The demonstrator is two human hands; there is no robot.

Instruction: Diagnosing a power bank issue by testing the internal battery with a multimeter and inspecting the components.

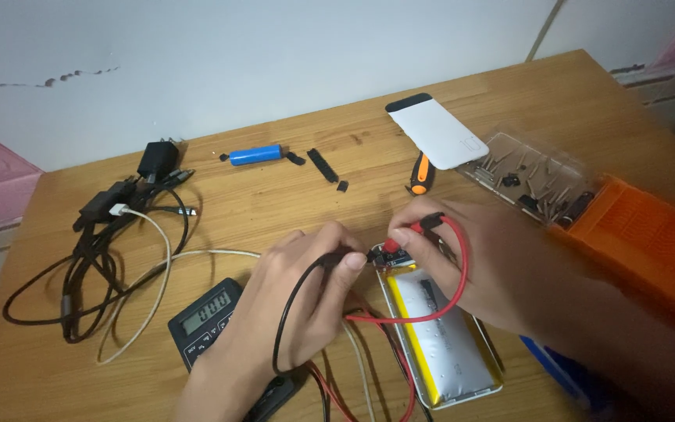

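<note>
- While both probes sit on the small circuit board (391, 255) at the top end of the opened power bank (439, 336), the step in hand looks like a contact reading.
- Left hand (291, 305) pinches the black probe (337, 256), tip at the board's left edge.
- Right hand (462, 258) pinches the red probe (416, 228), tip at the board's upper side; exact pads are too blurred to tell, probably the terminals.
- Next move calls for steady tips and a glance at the multimeter (211, 319), near the left wrist.
- Power bank: silver pouch cell with a yellow edge in a metal tray, at the front of the wooden table (275, 211).
- Further out: white cover (439, 134), orange-handled screwdriver (420, 173), clear bit case (533, 181), blue cylindrical cell (255, 155), tangled cables (103, 250).
</note>
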